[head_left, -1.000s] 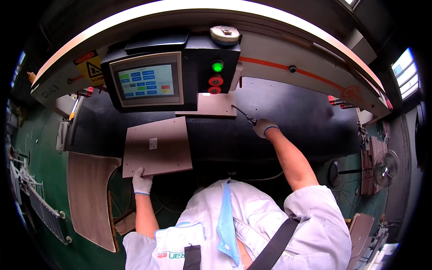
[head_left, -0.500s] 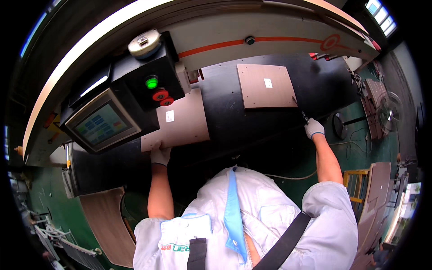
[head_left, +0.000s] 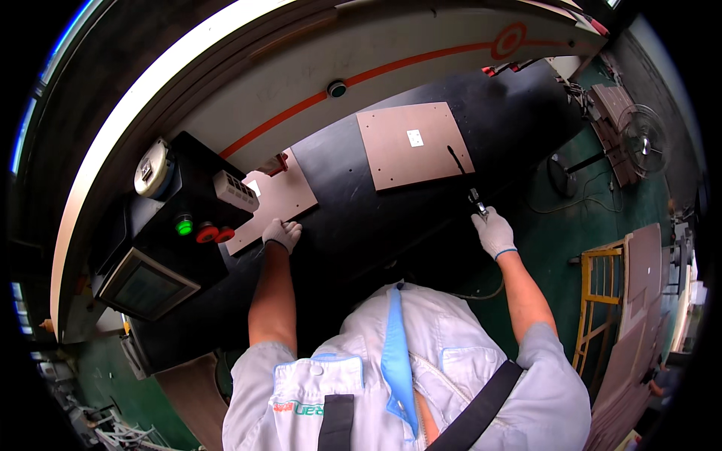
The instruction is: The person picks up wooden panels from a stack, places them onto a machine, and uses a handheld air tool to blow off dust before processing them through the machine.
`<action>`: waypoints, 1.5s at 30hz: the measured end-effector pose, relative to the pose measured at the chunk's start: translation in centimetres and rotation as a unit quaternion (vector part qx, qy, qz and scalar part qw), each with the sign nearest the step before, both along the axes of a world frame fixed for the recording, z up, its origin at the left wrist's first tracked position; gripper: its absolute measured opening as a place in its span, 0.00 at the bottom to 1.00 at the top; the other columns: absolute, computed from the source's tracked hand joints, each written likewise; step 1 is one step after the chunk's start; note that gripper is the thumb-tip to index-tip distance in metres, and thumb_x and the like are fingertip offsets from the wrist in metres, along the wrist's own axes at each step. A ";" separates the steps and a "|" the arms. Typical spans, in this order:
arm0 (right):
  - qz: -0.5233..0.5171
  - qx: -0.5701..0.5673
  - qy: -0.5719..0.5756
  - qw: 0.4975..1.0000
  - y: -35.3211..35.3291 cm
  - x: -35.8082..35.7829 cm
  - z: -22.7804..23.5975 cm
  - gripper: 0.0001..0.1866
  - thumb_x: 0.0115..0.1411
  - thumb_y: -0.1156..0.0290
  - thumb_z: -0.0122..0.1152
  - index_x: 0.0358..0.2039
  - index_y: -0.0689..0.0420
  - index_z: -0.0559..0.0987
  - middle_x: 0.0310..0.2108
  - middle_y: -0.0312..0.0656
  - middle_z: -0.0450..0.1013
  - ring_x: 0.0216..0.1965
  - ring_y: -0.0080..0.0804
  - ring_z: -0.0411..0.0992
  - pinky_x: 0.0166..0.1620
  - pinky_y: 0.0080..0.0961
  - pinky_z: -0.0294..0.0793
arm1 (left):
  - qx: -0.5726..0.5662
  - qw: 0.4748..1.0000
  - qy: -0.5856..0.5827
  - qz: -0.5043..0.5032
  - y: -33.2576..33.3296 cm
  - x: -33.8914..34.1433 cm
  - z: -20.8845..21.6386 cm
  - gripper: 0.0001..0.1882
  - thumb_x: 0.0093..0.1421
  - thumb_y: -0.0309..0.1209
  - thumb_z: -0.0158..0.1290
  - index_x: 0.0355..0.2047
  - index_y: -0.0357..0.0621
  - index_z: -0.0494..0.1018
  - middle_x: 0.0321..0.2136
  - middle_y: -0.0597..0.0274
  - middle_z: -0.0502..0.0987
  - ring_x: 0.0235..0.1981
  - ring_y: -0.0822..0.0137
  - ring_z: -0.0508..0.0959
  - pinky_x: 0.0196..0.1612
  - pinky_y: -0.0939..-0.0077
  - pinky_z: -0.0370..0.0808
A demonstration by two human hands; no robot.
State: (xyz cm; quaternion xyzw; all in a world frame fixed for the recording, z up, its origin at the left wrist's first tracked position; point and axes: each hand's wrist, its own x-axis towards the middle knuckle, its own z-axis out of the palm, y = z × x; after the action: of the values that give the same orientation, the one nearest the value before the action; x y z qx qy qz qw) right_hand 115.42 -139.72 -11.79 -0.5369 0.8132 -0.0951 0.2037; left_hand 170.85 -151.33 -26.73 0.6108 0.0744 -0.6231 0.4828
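My right hand (head_left: 494, 231), in a white knit glove, is closed round an air blow gun (head_left: 477, 201). Its thin black nozzle reaches over the near right part of a brown flat panel (head_left: 391, 154) with small holes and a white label. My left hand (head_left: 283, 234), gloved too, is curled into a loose fist at the near edge of a second brown panel (head_left: 280, 203). I see nothing in its fingers. Both panels lie flat on a black table (head_left: 338, 218); the control box partly covers the left one.
A black control box (head_left: 180, 199) with a green lamp, red buttons and a screen (head_left: 147, 282) overhangs the table's left side. Behind runs a grey machine beam (head_left: 421, 45) with an orange stripe. To the right are a fan (head_left: 644, 144), a yellow rack (head_left: 602, 274) and stacked boards (head_left: 639, 301).
The view has swung, shifting panels and control box leftward. My left hand has let go of the left panel's near edge and curled up. The blow gun's nozzle stays by the right panel's near right corner.
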 end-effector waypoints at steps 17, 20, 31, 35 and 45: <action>0.100 -0.146 -0.078 0.981 -5.3 15.3 11.1 0.25 0.70 0.49 0.61 0.39 0.63 0.79 0.28 0.55 0.79 0.34 0.61 0.80 0.40 0.50 0.78 | 0.009 0.998 -0.059 -0.036 0.7 -5.1 2.5 0.16 0.73 0.40 0.47 0.36 0.38 0.70 0.29 0.54 0.78 0.20 0.59 0.78 0.19 0.71 0.69; 0.069 -0.137 -0.186 0.970 -3.4 13.6 10.8 0.25 0.69 0.48 0.61 0.41 0.62 0.79 0.30 0.57 0.79 0.37 0.61 0.80 0.43 0.49 0.77 | -0.054 0.974 -0.068 -0.209 1.5 -8.6 1.3 0.16 0.73 0.39 0.48 0.33 0.40 0.71 0.31 0.53 0.80 0.20 0.59 0.79 0.20 0.72 0.71; -0.051 0.107 -0.281 0.953 -17.1 -6.6 -2.2 0.16 0.68 0.55 0.63 0.40 0.56 0.77 0.19 0.38 0.72 0.13 0.28 0.65 0.16 0.32 0.61 | -0.291 0.771 -0.461 -0.330 -4.4 -27.2 5.4 0.24 0.62 0.38 0.57 0.54 0.36 0.76 0.45 0.46 0.81 0.49 0.47 0.82 0.54 0.55 0.78; 0.068 0.148 -0.206 0.965 -19.7 -7.9 -4.9 0.16 0.67 0.56 0.64 0.44 0.55 0.75 0.21 0.38 0.73 0.14 0.27 0.66 0.16 0.31 0.63 | -0.159 0.750 -0.561 -0.313 -2.0 -33.9 7.9 0.23 0.57 0.41 0.64 0.45 0.37 0.76 0.48 0.43 0.78 0.52 0.43 0.80 0.57 0.52 0.77; 0.363 0.288 -0.231 0.855 -13.6 -5.9 -3.5 0.26 0.63 0.66 0.69 0.59 0.62 0.75 0.32 0.34 0.71 0.23 0.24 0.69 0.28 0.26 0.71 | -0.072 0.988 -0.099 0.090 23.7 -36.2 1.9 0.29 0.62 0.38 0.69 0.58 0.31 0.77 0.52 0.49 0.82 0.48 0.60 0.84 0.54 0.67 0.81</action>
State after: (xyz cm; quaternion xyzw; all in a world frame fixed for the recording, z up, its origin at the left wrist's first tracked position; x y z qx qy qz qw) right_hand 109.50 -153.35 -15.27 -0.6740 0.4807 0.1028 0.5515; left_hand 134.66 -127.67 -24.88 0.6241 0.0357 -0.5170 0.5847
